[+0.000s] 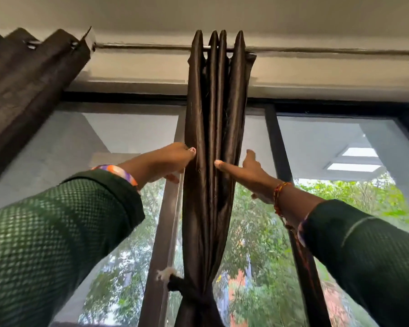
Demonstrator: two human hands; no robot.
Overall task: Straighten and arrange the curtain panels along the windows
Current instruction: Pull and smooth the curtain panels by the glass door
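Under the rod, the gathered curtain hangs tied low. Her left hand pinches its left edge; her right hand lies flat, fingers straight, on the folds. Best to stroke each pleat downward evenly, keeping spacing equal.

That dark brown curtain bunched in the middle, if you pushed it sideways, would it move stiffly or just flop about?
Probably floppy: the middle curtain hangs in soft vertical folds from the rod and pinches in at the tie-back. Its sheen suggests a smooth, perhaps slippery cloth. The left hand and right hand touch it mid-height, so the folds would likely shift while the tied part stays.
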